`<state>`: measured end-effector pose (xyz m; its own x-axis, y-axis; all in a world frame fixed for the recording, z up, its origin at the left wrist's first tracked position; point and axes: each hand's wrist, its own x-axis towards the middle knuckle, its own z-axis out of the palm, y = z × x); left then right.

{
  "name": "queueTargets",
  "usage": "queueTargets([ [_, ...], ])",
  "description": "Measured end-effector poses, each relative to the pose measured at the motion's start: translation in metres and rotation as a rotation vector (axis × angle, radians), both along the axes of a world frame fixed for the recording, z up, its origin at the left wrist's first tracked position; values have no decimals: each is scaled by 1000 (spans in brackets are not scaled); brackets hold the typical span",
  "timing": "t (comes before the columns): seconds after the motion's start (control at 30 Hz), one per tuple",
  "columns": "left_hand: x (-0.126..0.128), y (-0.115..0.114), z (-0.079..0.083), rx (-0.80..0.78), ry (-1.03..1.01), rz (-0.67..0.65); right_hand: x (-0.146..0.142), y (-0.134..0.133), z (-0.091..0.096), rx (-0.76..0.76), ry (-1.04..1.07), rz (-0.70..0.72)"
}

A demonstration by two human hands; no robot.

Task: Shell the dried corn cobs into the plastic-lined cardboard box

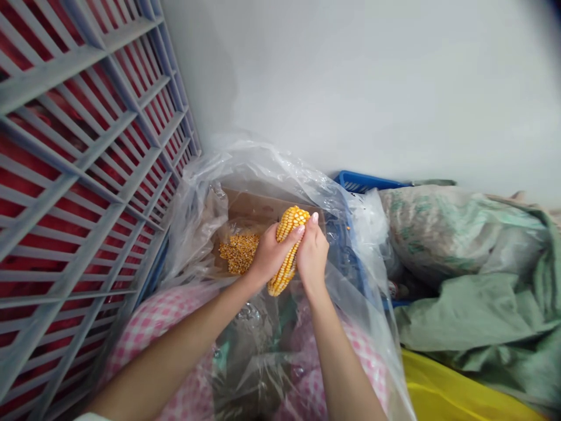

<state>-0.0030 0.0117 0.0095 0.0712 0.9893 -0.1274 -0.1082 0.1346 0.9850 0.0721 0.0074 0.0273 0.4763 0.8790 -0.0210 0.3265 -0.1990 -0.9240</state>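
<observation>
A dried yellow corn cob, thick with kernels, is gripped between both hands over a clear plastic bag. My left hand wraps its left side, thumb laid across the upper part. On the other side, my right hand is closed against the cob, its thumb near the top end. The cob tilts, with its upper end leaning right. Loose corn kernels lie in a heap below and left of my hands, in front of a piece of brown cardboard. The palms' contact with the cob is hidden.
A grey slatted plastic crate with red material behind it rises at the left. A blue basket is partly under the bag. Woven sacks and yellow material lie at the right. Behind stands a pale wall.
</observation>
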Motion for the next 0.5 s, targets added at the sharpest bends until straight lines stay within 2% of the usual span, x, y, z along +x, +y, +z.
queueTargets([
  [0.2, -2, 1, -8, 21, -2, -33, 1, 1, -1, -59, -35, -48],
  [0.3, -1, 1, -10, -13, -36, -53, 2, 1, -3, -69, 13, -73],
  [0.4, 3, 0, -8, -98, -136, -78, 2, 2, -9, -47, 177, -73],
  [0.5, 5, -1, -6, -190, -256, -80, 2, 5, -14, -81, 457, -9],
])
